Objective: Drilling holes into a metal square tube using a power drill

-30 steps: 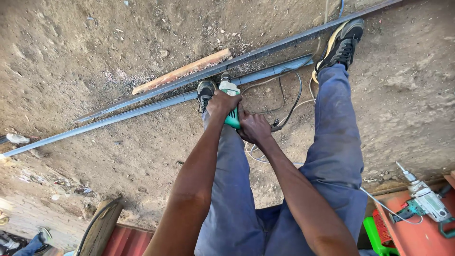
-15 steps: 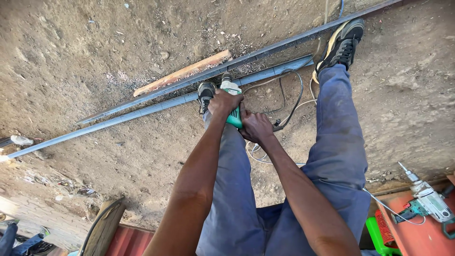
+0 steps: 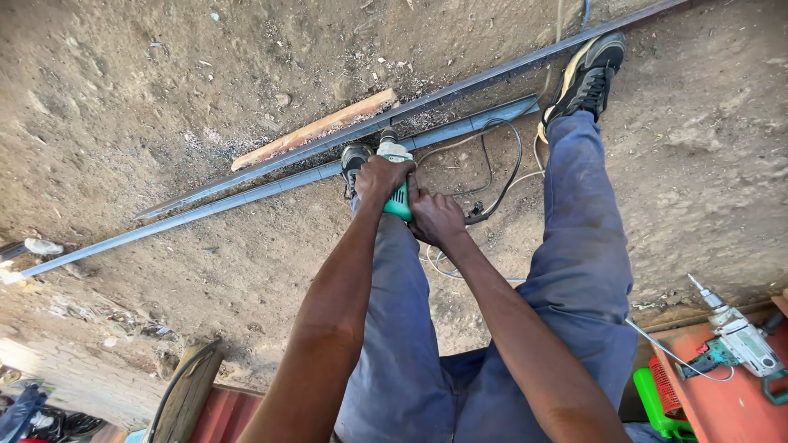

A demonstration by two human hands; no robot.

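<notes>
Hands: left [image 3: 382,176], right [image 3: 437,218] | gripping green grinder [image 3: 397,176] | over steel bar [image 3: 263,190]

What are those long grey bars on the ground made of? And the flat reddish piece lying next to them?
The two long bars look like metal, probably steel: dull grey, straight, thin-edged, with a faint sheen. The flat reddish piece looks like raw wood: matte, orange-brown, rough at the ends. The tool gripped by the left hand and right hand seems to have a green plastic body, smooth and evenly coloured.
</notes>
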